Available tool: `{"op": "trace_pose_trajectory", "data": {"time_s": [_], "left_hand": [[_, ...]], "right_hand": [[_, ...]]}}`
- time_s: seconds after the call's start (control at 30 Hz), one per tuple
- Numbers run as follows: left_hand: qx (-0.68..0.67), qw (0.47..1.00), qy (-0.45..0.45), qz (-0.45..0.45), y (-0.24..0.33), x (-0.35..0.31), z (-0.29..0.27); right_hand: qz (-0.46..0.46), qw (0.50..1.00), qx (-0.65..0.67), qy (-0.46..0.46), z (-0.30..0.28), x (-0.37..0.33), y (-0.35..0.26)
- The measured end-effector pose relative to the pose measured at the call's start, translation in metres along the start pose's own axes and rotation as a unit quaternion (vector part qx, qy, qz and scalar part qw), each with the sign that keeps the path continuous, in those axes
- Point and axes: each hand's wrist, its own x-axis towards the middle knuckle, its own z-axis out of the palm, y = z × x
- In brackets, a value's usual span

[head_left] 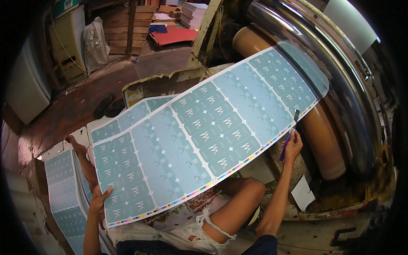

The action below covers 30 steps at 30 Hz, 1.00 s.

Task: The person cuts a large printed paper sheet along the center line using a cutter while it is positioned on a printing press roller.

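Note:
A long printed sheet (199,148), teal and light blue in bands with white script marks, stretches across from my lap to the rollers. My left hand (101,199) grips its near left edge, thumb on top. My right hand (292,146) is closed round a purple-handled cutter (284,149), whose blade end meets the sheet's right edge beside the colour strip. The sheet's far end curves up onto a shiny metal roller (359,97). Beneath it shows a brown roll (325,146).
A stack of similar sheets (63,187) lies at my left. Another printed sheet (127,118) rests behind the long one, near a worn metal panel (165,80). Dark sandals (108,106) are on the floor. Farther back are a red board (174,35) and paper stacks (194,15).

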Motion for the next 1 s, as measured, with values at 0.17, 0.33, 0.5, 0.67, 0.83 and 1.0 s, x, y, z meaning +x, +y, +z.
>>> {"op": "trace_pose_trajectory", "data": {"time_s": [0.17, 0.33, 0.5, 0.67, 0.83, 1.0], "left_hand": [[-0.012, 1.0, 0.021, 0.001, 0.011, 0.001, 0.021], [-0.001, 0.997, 0.07, -0.021, 0.007, -0.009, 0.008], [-0.025, 0.995, 0.092, -0.029, 0.006, -0.013, 0.015], [-0.087, 0.985, 0.146, -0.008, -0.022, -0.023, 0.006], [-0.046, 0.981, 0.185, 0.038, -0.027, -0.083, -0.194], [-0.013, 0.978, 0.204, 0.045, -0.026, -0.138, -0.409]], "right_hand": [[0.005, 1.0, 0.02, 0.018, -0.007, 0.016, 0.001], [-0.167, 0.97, -0.164, 0.06, -0.006, 0.038, -0.053], [-0.343, 0.86, -0.366, -0.091, -0.017, 0.077, -0.07], [-0.339, 0.844, -0.313, -0.274, -0.027, 0.115, -0.099], [-0.315, 0.923, -0.176, -0.135, 0.029, -0.037, -0.19], [-0.249, 0.958, -0.135, -0.038, 0.059, -0.253, -0.264]]}}
